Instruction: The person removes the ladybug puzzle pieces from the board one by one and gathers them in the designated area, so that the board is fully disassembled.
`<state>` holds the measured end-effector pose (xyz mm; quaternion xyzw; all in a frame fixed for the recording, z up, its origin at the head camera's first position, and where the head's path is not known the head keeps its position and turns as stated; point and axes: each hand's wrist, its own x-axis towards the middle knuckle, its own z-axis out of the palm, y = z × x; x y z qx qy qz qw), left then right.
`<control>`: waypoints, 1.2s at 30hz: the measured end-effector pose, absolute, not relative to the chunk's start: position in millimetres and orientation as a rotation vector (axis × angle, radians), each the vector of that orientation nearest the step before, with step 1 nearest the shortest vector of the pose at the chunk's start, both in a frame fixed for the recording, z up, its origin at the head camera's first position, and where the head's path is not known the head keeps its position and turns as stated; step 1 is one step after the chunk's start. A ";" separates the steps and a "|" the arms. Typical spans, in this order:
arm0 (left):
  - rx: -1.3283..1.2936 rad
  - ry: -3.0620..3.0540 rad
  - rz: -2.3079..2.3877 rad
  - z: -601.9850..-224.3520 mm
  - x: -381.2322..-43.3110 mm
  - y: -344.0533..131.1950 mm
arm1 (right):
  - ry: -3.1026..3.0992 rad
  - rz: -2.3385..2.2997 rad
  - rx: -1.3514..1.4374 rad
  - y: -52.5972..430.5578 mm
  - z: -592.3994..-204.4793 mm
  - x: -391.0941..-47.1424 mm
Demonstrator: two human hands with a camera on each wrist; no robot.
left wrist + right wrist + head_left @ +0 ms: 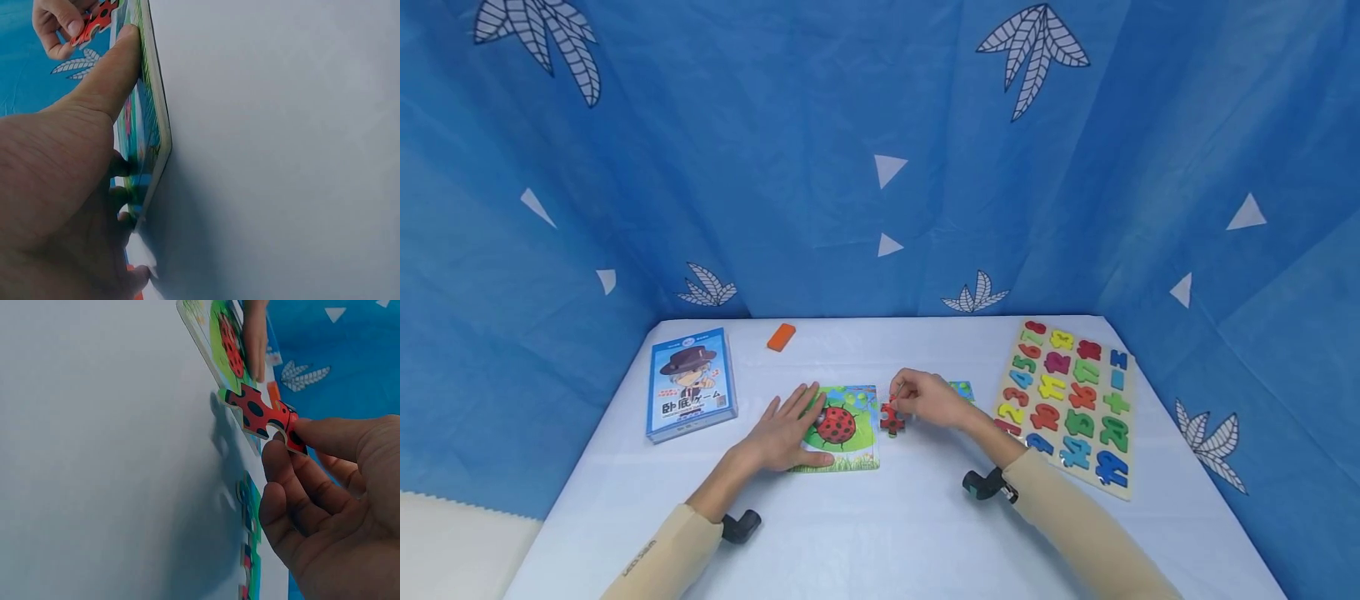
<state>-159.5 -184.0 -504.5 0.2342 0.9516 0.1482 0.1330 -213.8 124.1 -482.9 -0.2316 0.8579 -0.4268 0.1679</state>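
My left hand (781, 433) lies flat with straight fingers over the left part of a picture puzzle board (867, 454). The board shows a red ladybug on green, and its thick edge (164, 134) appears in the left wrist view. Just right of the board, my right hand (934, 402) pinches a red puzzle piece with black spots (255, 414) between thumb and fingers. The piece is held up off the white table, with its shadow below it. More puzzle pieces (251, 515) lie beyond the right hand, partly hidden by it in the head view.
A blue game box (692, 383) sits at the left, and a small orange block (781, 337) lies near the back edge. At the right is a board of colourful numbers (1116, 490). A blue patterned curtain (820, 167) surrounds the back and sides.
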 end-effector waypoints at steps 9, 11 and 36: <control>0.682 2.765 0.426 -506.4 -159.8 -184.5 | 2.449 -1.104 -0.621 150.9 -477.2 -225.5; 0.679 2.766 0.429 -506.7 -159.7 -184.7 | 2.434 -1.073 -0.615 156.1 -475.8 -227.8; 0.687 2.770 0.456 -507.7 -159.4 -184.8 | 2.501 -0.865 -0.481 181.1 -474.9 -236.5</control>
